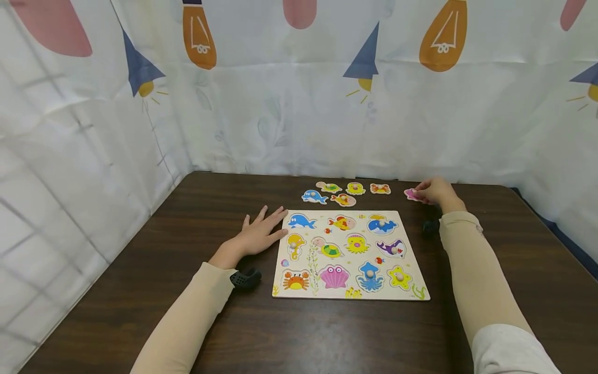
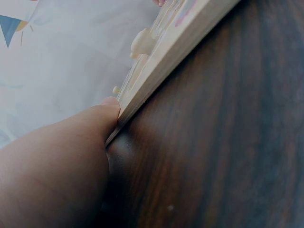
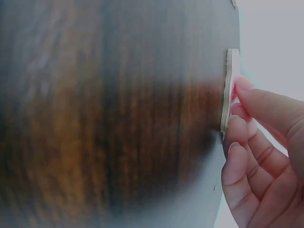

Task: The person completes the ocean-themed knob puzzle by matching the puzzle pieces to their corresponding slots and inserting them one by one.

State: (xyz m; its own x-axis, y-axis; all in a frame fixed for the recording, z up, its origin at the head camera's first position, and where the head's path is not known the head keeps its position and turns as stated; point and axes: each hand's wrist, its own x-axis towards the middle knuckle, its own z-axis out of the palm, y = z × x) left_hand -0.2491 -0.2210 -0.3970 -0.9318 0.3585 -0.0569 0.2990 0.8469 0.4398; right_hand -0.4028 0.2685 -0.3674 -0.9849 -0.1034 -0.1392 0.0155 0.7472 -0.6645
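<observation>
A flat wooden puzzle board [image 1: 345,294] with sea-animal pictures lies on the dark table. My left hand [image 1: 257,235] rests at its left edge, fingers straight and spread; in the left wrist view the thumb [image 2: 110,107] touches the board's side [image 2: 152,88]. Beyond the far right corner, my right hand [image 1: 437,192] pinches a pink puzzle piece [image 1: 410,195] between thumb and fingers. The right wrist view shows that piece [image 3: 229,90] edge-on, close to the tabletop. Its picture is mostly hidden by the fingers.
Several loose pieces lie behind the board: a turtle [image 1: 329,187], an octopus [image 1: 356,188], a crab [image 1: 380,189], a blue whale [image 1: 314,197] and a fish [image 1: 343,200]. Knobbed pieces such as the squid [image 1: 370,278] and starfish [image 1: 399,278] sit in the board. A patterned curtain [image 1: 289,119] hangs behind.
</observation>
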